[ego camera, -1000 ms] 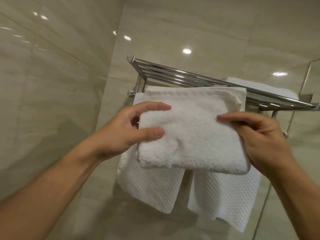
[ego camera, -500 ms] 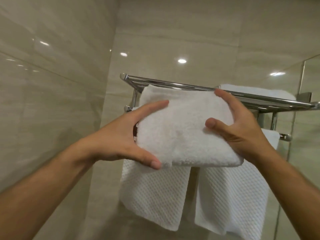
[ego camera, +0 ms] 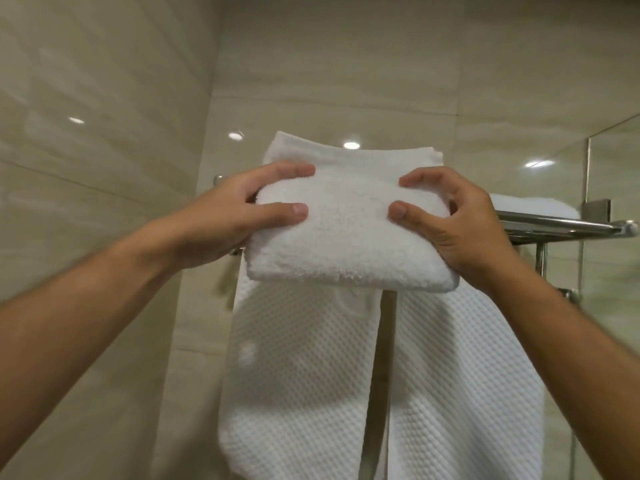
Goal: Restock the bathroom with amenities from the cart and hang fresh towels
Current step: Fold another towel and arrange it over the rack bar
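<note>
Left wall: glossy beige tile [ego camera: 86,209], running into the corner just left of the rack; on this side the elbow has little room to swing out.
Left hand: the left hand [ego camera: 239,216] grips the left end of the folded towel, thumb on the near face, fingers curled over the top.
Folded towel: a thick white terry folded towel [ego camera: 349,233], held level between both hands at the height of the rack's shelf, its far layers rising behind the fingers; whether it already rests on the bars cannot be told.
Hanging towels: two waffle-weave hanging towels [ego camera: 304,375] drape from the lower rail directly beneath, a narrow gap between them.
Right hand: the right hand [ego camera: 460,223] pinches the right end, thumb in front, fingers arched over the top edge.
Rack: chrome towel rack [ego camera: 554,225], its bars showing to the right; another white towel [ego camera: 530,204] lies on it there.
Glass panel: a glass panel [ego camera: 613,237] closes the far right.
Step, judged: slide the bundle back squarely onto the shelf, keeping both ends level so the fold holds, and butt it beside the stored towel without dragging the hanging pair.
Room: free space is mostly above the shelf.
</note>
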`<action>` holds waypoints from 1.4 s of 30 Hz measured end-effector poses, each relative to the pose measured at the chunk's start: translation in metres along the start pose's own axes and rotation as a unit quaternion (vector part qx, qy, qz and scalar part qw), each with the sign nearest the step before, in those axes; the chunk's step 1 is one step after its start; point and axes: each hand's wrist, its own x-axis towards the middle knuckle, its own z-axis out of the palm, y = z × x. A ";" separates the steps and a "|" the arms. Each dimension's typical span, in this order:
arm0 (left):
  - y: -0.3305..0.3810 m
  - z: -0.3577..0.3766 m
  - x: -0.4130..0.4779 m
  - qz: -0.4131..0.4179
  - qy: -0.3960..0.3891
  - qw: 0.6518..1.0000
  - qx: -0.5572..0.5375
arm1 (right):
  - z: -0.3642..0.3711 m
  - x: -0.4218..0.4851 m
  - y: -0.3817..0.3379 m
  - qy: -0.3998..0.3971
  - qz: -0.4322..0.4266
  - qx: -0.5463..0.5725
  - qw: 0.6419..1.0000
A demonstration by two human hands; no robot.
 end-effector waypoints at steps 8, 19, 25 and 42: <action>0.022 -0.024 0.082 -0.055 0.110 0.991 0.045 | 0.004 0.073 0.005 -0.022 0.073 -0.023 0.997; -0.012 -0.051 0.176 -0.121 0.190 0.960 0.167 | 0.037 0.173 0.040 0.021 0.170 -0.056 0.984; -0.044 -0.057 0.190 -0.193 0.164 0.924 0.286 | 0.056 0.183 0.048 -0.032 0.216 -0.236 0.947; -0.033 -0.054 0.113 0.068 0.047 0.833 0.547 | 0.034 0.092 0.033 -0.056 -0.078 -0.392 0.915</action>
